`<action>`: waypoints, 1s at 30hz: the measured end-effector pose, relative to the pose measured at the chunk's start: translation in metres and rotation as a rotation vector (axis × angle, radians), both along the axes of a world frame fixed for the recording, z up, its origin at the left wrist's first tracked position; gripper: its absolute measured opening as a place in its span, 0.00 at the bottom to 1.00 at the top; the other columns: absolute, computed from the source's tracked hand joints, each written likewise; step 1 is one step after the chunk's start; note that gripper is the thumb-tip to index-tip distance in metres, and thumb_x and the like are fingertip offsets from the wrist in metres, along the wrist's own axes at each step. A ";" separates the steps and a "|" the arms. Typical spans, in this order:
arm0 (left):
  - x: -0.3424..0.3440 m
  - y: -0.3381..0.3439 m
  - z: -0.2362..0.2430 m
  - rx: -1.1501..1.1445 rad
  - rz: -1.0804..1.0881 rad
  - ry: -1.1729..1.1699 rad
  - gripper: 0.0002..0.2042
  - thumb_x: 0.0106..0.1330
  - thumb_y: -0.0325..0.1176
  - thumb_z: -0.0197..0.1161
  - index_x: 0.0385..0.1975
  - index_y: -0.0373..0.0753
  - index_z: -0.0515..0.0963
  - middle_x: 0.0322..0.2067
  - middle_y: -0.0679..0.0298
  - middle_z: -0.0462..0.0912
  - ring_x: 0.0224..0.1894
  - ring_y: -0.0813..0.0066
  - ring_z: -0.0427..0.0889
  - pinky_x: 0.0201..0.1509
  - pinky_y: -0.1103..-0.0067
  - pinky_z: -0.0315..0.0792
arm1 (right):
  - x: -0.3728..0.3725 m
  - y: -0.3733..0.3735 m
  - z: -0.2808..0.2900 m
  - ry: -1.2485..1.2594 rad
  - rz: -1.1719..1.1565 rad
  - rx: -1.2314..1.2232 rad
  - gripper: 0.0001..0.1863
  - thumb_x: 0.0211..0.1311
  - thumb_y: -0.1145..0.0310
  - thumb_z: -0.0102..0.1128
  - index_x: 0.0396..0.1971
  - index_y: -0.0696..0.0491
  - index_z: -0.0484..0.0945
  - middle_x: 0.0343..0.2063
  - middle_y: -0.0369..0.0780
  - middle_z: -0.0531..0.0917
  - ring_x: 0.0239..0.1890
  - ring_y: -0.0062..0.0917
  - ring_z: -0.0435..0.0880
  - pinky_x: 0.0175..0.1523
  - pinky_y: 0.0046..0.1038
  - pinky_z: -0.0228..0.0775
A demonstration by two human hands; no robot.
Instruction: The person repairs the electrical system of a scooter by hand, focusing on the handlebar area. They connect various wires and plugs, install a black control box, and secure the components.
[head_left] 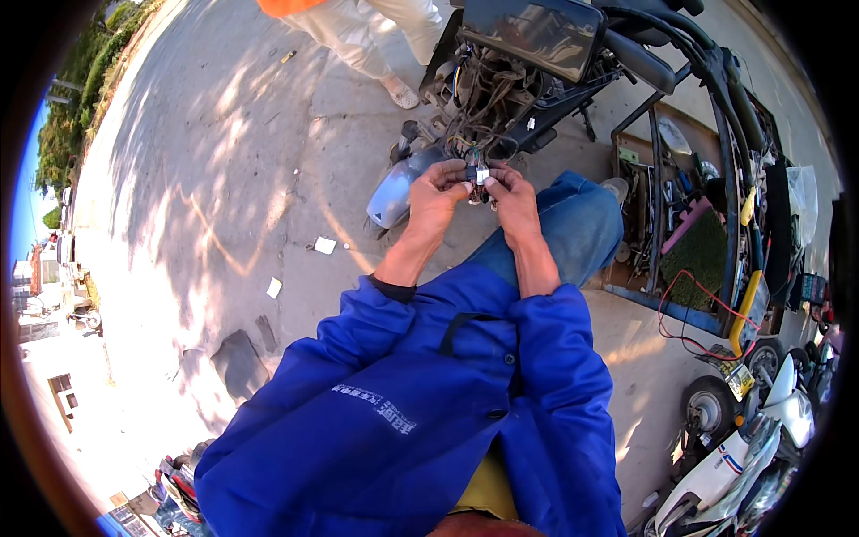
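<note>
In front of me both hands meet at a bundle of thin wires (476, 149) that comes out of a vehicle's opened front end (501, 85). My left hand (436, 192) pinches a small dark wire connector (471, 173) between thumb and fingers. Right beside it, my right hand (513, 199) is closed on a white wire connector (483, 176). The two connectors touch or nearly touch; I cannot tell whether they are joined. Several loose wire ends hang below them. A silver-grey fender (400, 191) lies to the left of my left hand, over a wheel mostly hidden.
A person in light trousers (344, 40) stands at the far left of the vehicle. On the right is a metal-framed cart (653, 295) holding tools and a green mat, with a red cable (687, 277) hanging off it. Parked motorbikes (716, 465) fill the lower right. Paper scraps (325, 245) lie on the concrete.
</note>
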State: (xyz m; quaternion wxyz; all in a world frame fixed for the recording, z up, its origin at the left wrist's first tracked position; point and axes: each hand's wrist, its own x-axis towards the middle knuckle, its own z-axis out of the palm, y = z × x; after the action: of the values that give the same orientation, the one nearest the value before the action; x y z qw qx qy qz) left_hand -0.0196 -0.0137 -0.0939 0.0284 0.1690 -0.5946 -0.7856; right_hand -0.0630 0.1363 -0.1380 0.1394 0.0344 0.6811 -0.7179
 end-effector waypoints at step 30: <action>0.004 0.008 -0.009 -0.665 -0.029 0.086 0.20 0.64 0.20 0.65 0.57 0.33 0.77 0.40 0.51 0.89 0.40 0.62 0.90 0.44 0.70 0.82 | 0.004 0.003 0.019 0.037 0.092 -0.108 0.15 0.63 0.80 0.62 0.49 0.61 0.86 0.67 0.48 0.72 0.68 0.36 0.73 0.65 0.32 0.72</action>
State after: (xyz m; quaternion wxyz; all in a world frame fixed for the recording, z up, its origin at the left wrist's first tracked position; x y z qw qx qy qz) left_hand -0.0152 -0.0060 -0.1024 0.0959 0.1085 -0.8190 -0.5552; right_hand -0.0588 0.1397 -0.1193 0.1611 -0.0177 0.6449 -0.7469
